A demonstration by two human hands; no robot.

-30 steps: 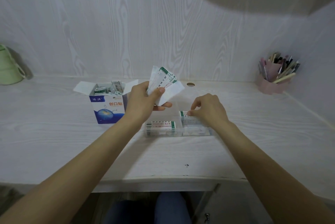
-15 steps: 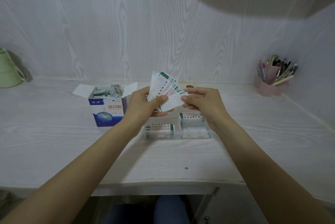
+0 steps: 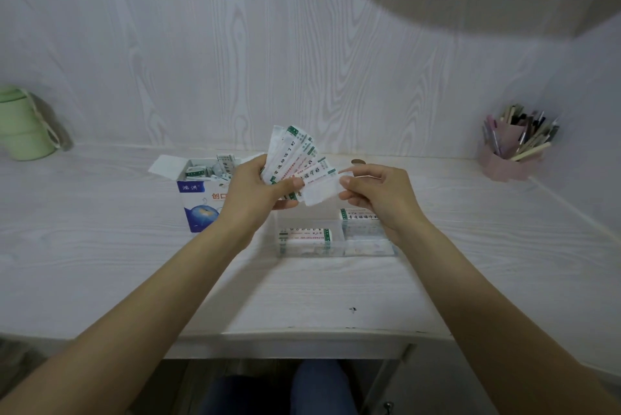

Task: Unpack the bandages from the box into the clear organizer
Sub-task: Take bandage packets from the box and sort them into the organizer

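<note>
The left hand (image 3: 258,191) holds a fan of bandages (image 3: 295,162) above the desk, its thumb pressing on the front of the strips and the other fingers curled behind them. The right hand (image 3: 376,194) is just beside it, and its thumb and forefinger pinch the right end of the lowest bandage (image 3: 319,189), the white one that sticks out from the fan toward the right. So both hands are closed on bandages and they meet almost at this one strip. Behind and to the left of the left hand stands the box (image 3: 201,199), open at the top, with more bandages (image 3: 215,169) inside it; its front is blue and white. Directly under the two hands, a little nearer to the person, the clear organizer (image 3: 336,240) lies on the white desk (image 3: 100,246). In its compartment under the left hand one stack of bandages lies flat, and in the compartment under the right hand there is another stack, partly hidden by the right wrist. Far to the right of the right hand is a pink pen holder (image 3: 510,159), and far to the left of the left hand a green jug (image 3: 20,125).
</note>
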